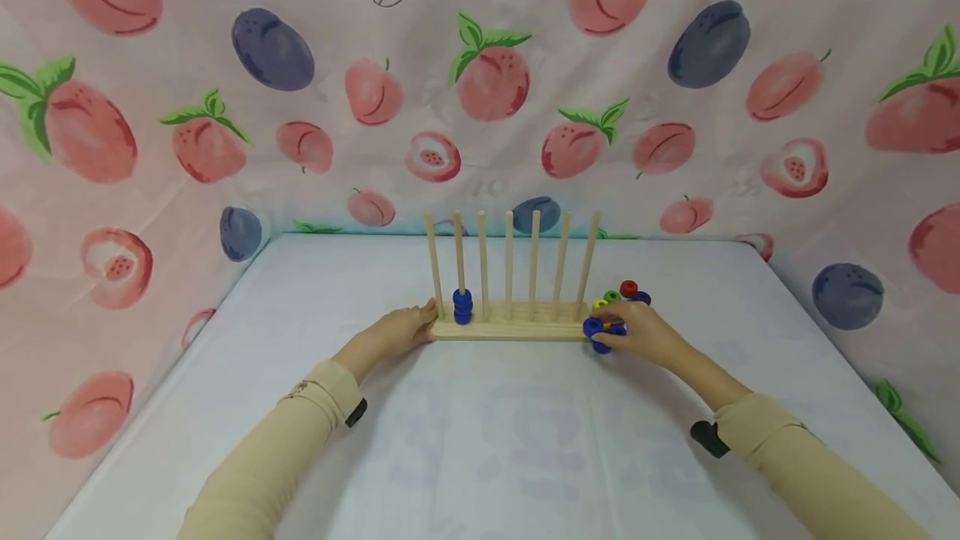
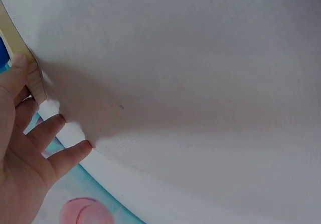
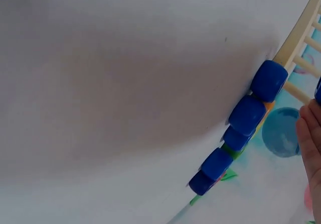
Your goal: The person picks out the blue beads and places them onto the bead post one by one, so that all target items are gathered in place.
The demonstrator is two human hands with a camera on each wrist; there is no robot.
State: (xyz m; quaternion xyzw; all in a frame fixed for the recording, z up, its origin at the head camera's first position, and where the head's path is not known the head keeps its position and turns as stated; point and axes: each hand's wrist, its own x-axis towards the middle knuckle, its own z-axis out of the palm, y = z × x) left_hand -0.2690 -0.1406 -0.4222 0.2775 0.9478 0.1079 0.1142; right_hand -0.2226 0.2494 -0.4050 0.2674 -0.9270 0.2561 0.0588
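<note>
A rack of pale, straight-grained wood, its slim round pegs rising from a flat rectangular base, lies at three o'clock from the left hand, whose thumb and fingertip are clamped on its end. At nine o'clock from the right hand, a smooth, rounded blue bead is pinched between thumb and fingertips beside the rack, while glossy red, green and yellow beads lie around twelve o'clock
</note>
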